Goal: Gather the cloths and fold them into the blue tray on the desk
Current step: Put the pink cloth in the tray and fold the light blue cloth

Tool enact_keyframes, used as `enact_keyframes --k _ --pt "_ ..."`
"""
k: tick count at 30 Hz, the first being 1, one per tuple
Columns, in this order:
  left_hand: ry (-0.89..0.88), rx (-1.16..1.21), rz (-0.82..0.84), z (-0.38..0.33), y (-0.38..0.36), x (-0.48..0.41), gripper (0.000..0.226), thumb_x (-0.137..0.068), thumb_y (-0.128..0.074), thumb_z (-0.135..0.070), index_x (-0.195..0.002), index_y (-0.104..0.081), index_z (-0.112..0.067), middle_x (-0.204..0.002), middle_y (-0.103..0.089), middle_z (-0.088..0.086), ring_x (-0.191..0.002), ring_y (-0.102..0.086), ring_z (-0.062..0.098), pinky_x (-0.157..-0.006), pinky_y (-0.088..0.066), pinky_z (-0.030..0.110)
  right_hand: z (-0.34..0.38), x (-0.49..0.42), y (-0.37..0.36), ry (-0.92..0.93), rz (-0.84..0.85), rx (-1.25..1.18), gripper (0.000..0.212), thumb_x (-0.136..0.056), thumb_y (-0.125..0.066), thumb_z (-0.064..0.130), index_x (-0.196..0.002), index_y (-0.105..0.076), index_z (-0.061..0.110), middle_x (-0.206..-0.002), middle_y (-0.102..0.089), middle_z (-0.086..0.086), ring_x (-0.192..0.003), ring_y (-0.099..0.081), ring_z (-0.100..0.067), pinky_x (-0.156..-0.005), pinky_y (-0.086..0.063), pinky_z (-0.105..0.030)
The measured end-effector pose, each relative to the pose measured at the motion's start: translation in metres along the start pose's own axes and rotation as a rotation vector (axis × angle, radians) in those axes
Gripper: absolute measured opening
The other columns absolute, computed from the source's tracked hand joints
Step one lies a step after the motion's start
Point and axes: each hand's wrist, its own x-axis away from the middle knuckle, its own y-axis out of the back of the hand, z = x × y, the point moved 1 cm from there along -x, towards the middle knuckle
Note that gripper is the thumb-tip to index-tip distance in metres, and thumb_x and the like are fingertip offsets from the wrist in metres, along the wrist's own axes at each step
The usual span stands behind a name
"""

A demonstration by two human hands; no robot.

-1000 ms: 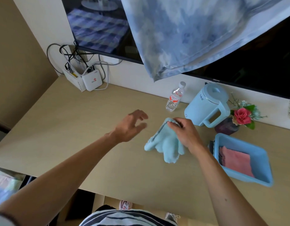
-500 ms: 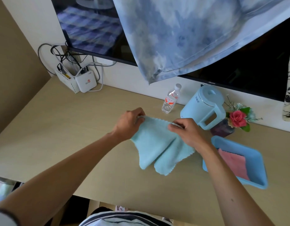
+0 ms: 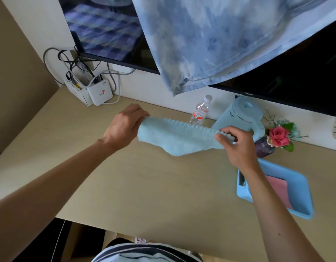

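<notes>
Stretched mid-frame above the table [image 3: 163, 195]: blue cloth [image 3: 178, 138], corners pinched in fingers of left hand [image 3: 123, 127] and right hand [image 3: 237, 146], likely squaring it for folding toward tray [image 3: 299, 188] lower right.

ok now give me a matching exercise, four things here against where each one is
Things:
1. light blue cloth
2. pink cloth
3. water bottle
4. rose

Places:
A. lying in the blue tray
B. in the dark vase
C. stretched between the left hand and the right hand
D. standing just left of the kettle

Pairs: 1-C, 2-A, 3-D, 4-B
</notes>
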Motion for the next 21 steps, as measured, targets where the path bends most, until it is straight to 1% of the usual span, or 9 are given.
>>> enact_keyframes --k 2,4,5,9,12,14,16,19,21 --pt "-0.038 0.024 0.031 0.002 -0.001 0.023 0.015 -0.093 -0.056 0.005 -0.1 -0.069 0.001 -0.094 -0.063 0.012 -0.086 -0.059 0.027 -0.074 -0.05 0.035 -0.013 0.014 -0.003 -0.057 0.08 -0.074 0.008 -0.084 -0.077 0.016 -0.08 -0.071 0.017 -0.069 -0.067 0.004 -0.061 -0.053 -0.005 -0.058 -0.042 -0.022" --pt "-0.052 0.058 0.114 0.006 -0.01 0.056 0.013 -0.092 -0.059 -0.001 -0.097 -0.071 -0.001 -0.092 -0.064 0.011 -0.085 -0.059 0.026 -0.076 -0.051 0.034 -0.032 0.034 -0.014 -0.146 0.209 -0.114 0.018 -0.08 -0.081 0.01 -0.077 -0.07 0.024 -0.069 -0.067 0.015 -0.062 -0.053 0.002 -0.06 -0.042 -0.014" --pt "-0.051 0.071 0.17 0.008 -0.017 0.074 0.013 -0.093 -0.059 -0.006 -0.096 -0.072 -0.004 -0.092 -0.064 0.009 -0.084 -0.06 0.026 -0.075 -0.051 0.034 -0.041 0.046 -0.021 -0.19 0.279 -0.114 0.02 -0.078 -0.082 0.009 -0.076 -0.07 0.025 -0.069 -0.067 0.017 -0.063 -0.054 0.003 -0.061 -0.043 -0.013" --pt "-0.011 0.077 0.408 0.013 -0.047 0.15 0.024 -0.095 -0.052 -0.031 -0.088 -0.073 -0.019 -0.085 -0.068 -0.003 -0.077 -0.064 0.022 -0.07 -0.047 0.032 -0.081 0.1 -0.058 -0.337 0.545 0.009 0.023 -0.074 -0.083 0.007 -0.074 -0.071 0.027 -0.068 -0.068 0.012 -0.062 -0.057 0.006 -0.062 -0.043 -0.014" --pt "0.078 0.088 0.549 0.01 -0.064 0.19 0.026 -0.093 -0.05 -0.04 -0.089 -0.073 -0.028 -0.087 -0.069 -0.012 -0.081 -0.066 0.012 -0.074 -0.047 0.023 -0.103 0.137 -0.081 -0.434 0.69 0.093 0.023 -0.075 -0.083 0.014 -0.078 -0.069 0.032 -0.08 -0.071 0.01 -0.072 -0.062 0.004 -0.067 -0.045 -0.009" --pt "0.166 0.117 0.657 0.009 -0.072 0.204 0.024 -0.095 -0.052 -0.04 -0.092 -0.073 -0.03 -0.093 -0.069 -0.015 -0.086 -0.066 0.01 -0.077 -0.045 0.021 -0.113 0.152 -0.091 -0.479 0.769 0.101 0.024 -0.076 -0.083 0.016 -0.078 -0.068 0.034 -0.084 -0.073 0.008 -0.075 -0.064 0.002 -0.075 -0.051 -0.016" --pt "0.23 0.132 0.73 0.01 -0.078 0.21 0.017 -0.095 -0.057 -0.035 -0.097 -0.073 -0.029 -0.098 -0.069 -0.014 -0.089 -0.066 0.011 -0.079 -0.044 0.021 -0.117 0.157 -0.095 -0.493 0.797 0.126 0.02 -0.076 -0.082 0.019 -0.078 -0.069 0.035 -0.087 -0.074 0.008 -0.079 -0.066 -0.001 -0.082 -0.055 -0.026" --pt "0.296 0.132 0.706 0.015 -0.087 0.203 0.012 -0.094 -0.062 -0.029 -0.099 -0.073 -0.027 -0.101 -0.071 -0.013 -0.09 -0.067 0.009 -0.078 -0.049 0.024 -0.117 0.147 -0.096 -0.5 0.751 0.115 0.016 -0.081 -0.078 0.019 -0.086 -0.069 0.032 -0.093 -0.073 0.007 -0.085 -0.067 -0.005 -0.08 -0.051 -0.023" --pt "0.36 0.145 0.643 0.021 -0.092 0.193 0.01 -0.092 -0.067 -0.025 -0.098 -0.073 -0.026 -0.099 -0.073 -0.012 -0.088 -0.068 0.009 -0.075 -0.05 0.024 -0.12 0.133 -0.096 -0.489 0.699 0.106 0.011 -0.085 -0.075 0.018 -0.094 -0.072 0.023 -0.095 -0.073 0.005 -0.085 -0.067 -0.009 -0.077 -0.049 -0.023"
